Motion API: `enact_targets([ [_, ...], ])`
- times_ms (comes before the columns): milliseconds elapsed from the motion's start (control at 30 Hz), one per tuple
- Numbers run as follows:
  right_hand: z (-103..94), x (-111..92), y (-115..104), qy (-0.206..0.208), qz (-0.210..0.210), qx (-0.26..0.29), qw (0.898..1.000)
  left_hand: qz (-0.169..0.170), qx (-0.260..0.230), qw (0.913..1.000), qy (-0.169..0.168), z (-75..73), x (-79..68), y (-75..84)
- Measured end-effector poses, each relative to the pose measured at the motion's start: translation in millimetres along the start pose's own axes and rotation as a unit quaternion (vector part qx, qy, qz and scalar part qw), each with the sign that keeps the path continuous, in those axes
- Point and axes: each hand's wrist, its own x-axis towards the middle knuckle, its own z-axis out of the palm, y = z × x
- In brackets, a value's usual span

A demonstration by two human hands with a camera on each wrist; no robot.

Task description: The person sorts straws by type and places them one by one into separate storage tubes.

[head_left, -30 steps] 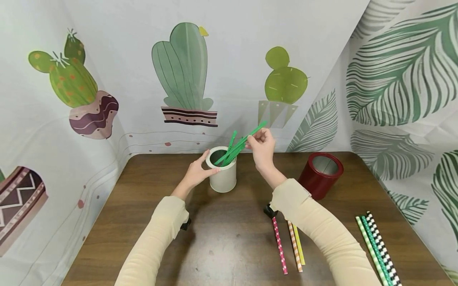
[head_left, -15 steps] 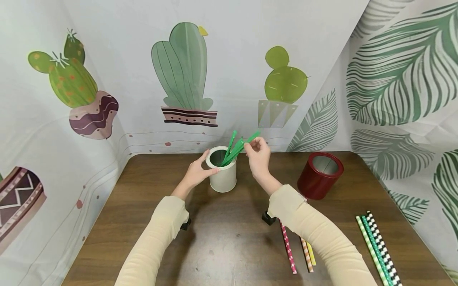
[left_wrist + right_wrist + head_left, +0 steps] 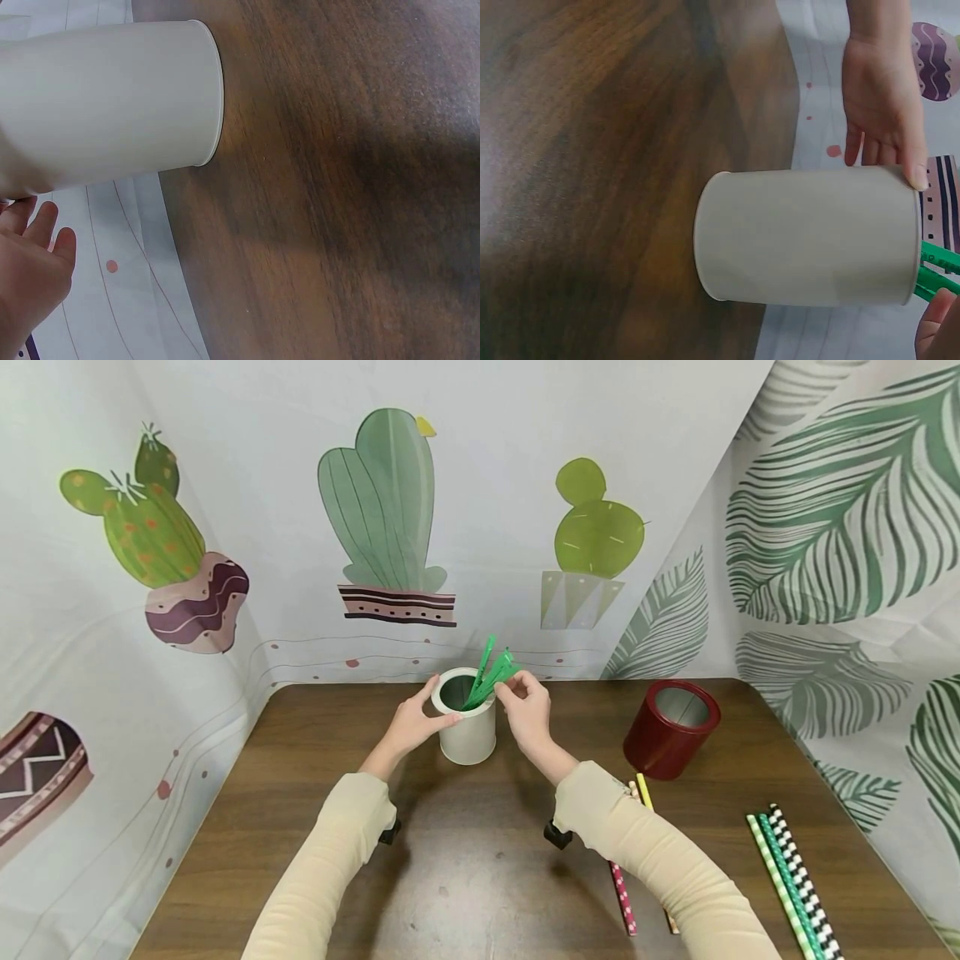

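A cream-coloured can [image 3: 468, 735] stands upright near the table's back edge. My left hand [image 3: 411, 725] grips its rim from the left, with thumb at the front and fingers round the side; the left wrist view shows those fingers [image 3: 41, 225] beside the can. Several slim green sticks [image 3: 483, 681] lean in the can's mouth, their tops fanned out above the rim; one bears dark print. My right hand [image 3: 527, 710] is at the rim's right side, pinching a green stick low down. In the right wrist view its fingers sit by the green sticks [image 3: 937, 277], partly cut off.
A dark red can [image 3: 670, 735] stands at the right back, its inside showing bare metal. Under my right forearm lie pink, orange-striped and yellow paper straws [image 3: 622, 893]. Three more patterned straws [image 3: 795, 877] lie at the right edge. A cactus-print cloth [image 3: 495, 527] hangs behind the table.
My right hand has moved down and left toward the can's rim, lowering a green stick into the can. My left hand has stayed on the can.
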Motion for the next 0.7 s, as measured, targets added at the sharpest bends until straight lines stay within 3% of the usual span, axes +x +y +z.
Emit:
enact_targets([
  [700, 12.5, -1, 10, -0.02, 0.041, -0.012, 0.999, 0.003, -0.013, 0.9999, -0.001, 0.3, 1.7, -3.2],
])
